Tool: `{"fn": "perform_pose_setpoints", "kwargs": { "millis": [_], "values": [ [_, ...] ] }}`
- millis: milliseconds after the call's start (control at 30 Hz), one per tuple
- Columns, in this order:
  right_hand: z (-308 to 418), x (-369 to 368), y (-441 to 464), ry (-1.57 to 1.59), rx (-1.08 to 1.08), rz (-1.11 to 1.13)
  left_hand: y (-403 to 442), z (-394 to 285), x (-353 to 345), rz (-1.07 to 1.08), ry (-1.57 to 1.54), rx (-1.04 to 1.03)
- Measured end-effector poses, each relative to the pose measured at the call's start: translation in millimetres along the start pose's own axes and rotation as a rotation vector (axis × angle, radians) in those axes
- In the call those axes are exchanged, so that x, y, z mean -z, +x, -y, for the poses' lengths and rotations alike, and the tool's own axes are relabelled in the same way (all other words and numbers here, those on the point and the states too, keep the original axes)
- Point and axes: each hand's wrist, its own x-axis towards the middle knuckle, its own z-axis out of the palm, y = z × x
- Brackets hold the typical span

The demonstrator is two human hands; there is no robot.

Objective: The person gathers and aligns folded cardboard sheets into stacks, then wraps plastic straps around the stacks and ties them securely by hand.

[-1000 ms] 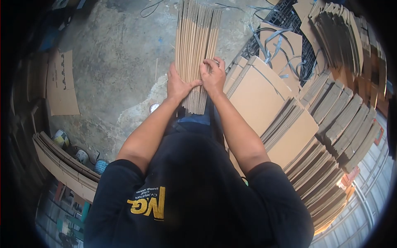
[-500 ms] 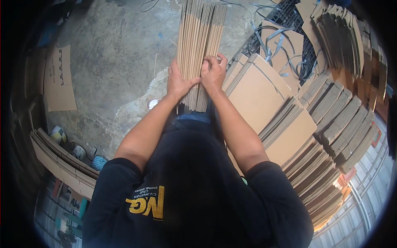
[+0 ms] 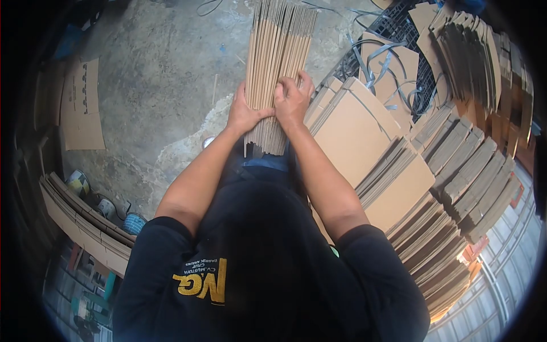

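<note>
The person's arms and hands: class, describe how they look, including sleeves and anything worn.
Dark, short sleeves (left, right) end around the elbows, leaving both forearms bare. The left hand and right hand are ungloved, with no watch visible at either wrist. The matching dark shirt has a yellow emblem beside small, pale lettering.

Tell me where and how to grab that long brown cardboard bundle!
Press the bundle inward on its outer faces, left hand from the left, right hand from the right; its sheets line up side by side, so squeezing should hold them.
</note>
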Motion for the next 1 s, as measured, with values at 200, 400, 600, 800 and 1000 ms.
{"fn": "perform_pose_setpoints", "kwargs": {
  "millis": [200, 400, 600, 800, 1000],
  "values": [
    [5.3, -2.9, 0.8, 0.045, 0.016, 0.006, -2.0, 1.3, -0.6, 0.018, -0.013, 0.07],
    [10.1, -4.5, 3.1, 0.0, 0.029, 0.012, -1.6, 5.5, 0.8, 0.001, -0.024, 0.042],
    [7.4, -11.4, -0.5, -0.028, 0.056, -0.016, -0.9, 6.3, 1.2, -0.004, -0.017, 0.023],
    [14.1, -12.9, -0.1, -0.028, 0.032, -0.028, -1.1, 7.1, 4.9, 0.011, -0.01, 0.033],
    [16.7, -15.2, -1.6, -0.094, 0.006, 0.023, -0.9, 9.2, 3.9, -0.004, -0.035, 0.034]
  ]
}}
